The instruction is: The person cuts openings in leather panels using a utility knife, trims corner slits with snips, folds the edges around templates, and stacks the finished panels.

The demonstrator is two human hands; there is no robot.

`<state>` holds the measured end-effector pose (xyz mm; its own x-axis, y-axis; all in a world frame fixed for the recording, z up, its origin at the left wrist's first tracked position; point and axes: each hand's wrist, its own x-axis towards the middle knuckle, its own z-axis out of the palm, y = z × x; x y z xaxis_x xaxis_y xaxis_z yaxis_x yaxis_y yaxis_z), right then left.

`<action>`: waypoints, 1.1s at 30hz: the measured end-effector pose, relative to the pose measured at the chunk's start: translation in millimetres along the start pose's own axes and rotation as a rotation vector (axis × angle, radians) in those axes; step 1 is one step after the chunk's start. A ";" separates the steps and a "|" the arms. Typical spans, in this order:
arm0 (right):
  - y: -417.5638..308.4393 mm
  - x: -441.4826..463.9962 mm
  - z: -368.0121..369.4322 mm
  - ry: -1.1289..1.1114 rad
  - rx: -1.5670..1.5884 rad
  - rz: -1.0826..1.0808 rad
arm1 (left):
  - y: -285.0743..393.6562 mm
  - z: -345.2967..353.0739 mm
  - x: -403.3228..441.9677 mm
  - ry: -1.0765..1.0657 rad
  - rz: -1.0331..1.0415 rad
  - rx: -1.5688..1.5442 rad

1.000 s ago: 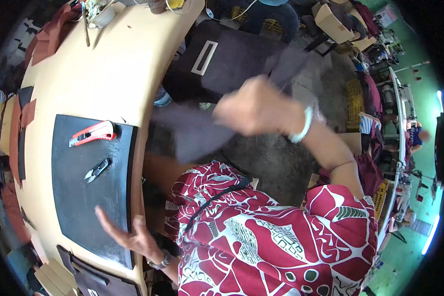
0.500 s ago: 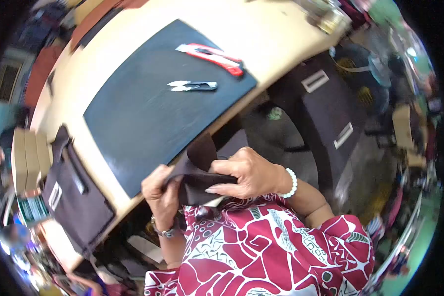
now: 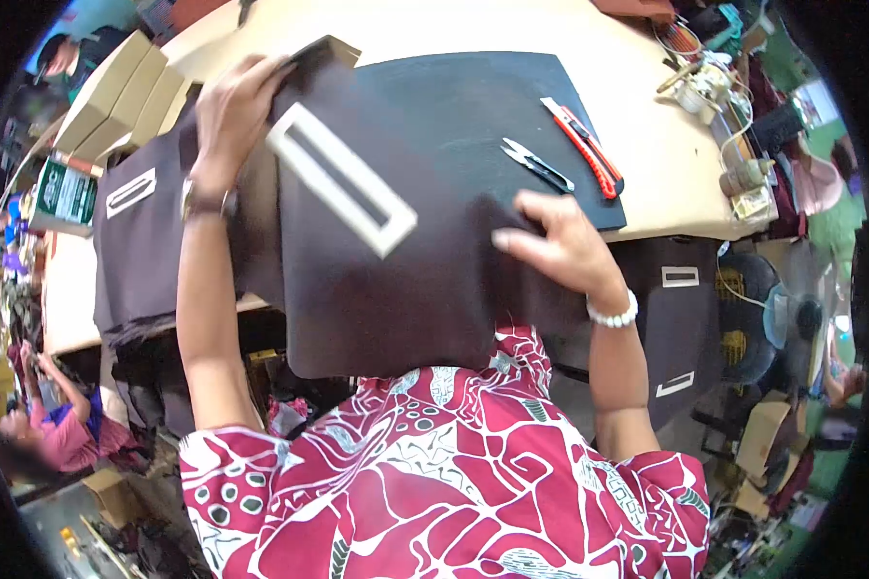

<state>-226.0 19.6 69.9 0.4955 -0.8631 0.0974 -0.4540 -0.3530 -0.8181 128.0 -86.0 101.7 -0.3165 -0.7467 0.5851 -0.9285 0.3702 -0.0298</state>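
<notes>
This looks like a workshop for cut sheet goods: a broad table [image 3: 658, 92] carries a black mat [image 3: 434, 111] with a red knife [image 3: 586, 151] and thread snips [image 3: 539, 166], several dark panels [image 3: 386, 309] bear matching pale frames [image 3: 343, 180], cardboard boxes [image 3: 765, 436] stand about, and another person [image 3: 72, 410] is nearby.

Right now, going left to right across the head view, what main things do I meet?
Green-and-white box → left hand → dark panel it holds → snips → red cutter.
</notes>
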 end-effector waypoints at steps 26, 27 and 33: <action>63.5 14.3 -13.3 0.409 -0.338 0.272 | 197.7 50.6 -93.1 -0.266 -0.119 -0.279; 62.4 14.5 -13.0 0.407 -0.316 0.313 | 197.8 50.1 -94.4 -0.261 -0.119 -0.279; 65.0 11.8 -20.0 0.604 -0.075 0.287 | 198.1 51.1 -95.3 -0.253 -0.111 -0.263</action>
<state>-264.4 -20.7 29.2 -0.1446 -0.9691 0.1997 -0.5670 -0.0842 -0.8194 -35.8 30.3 -1.4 -0.2852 -0.8908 0.3538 -0.8885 0.3841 0.2510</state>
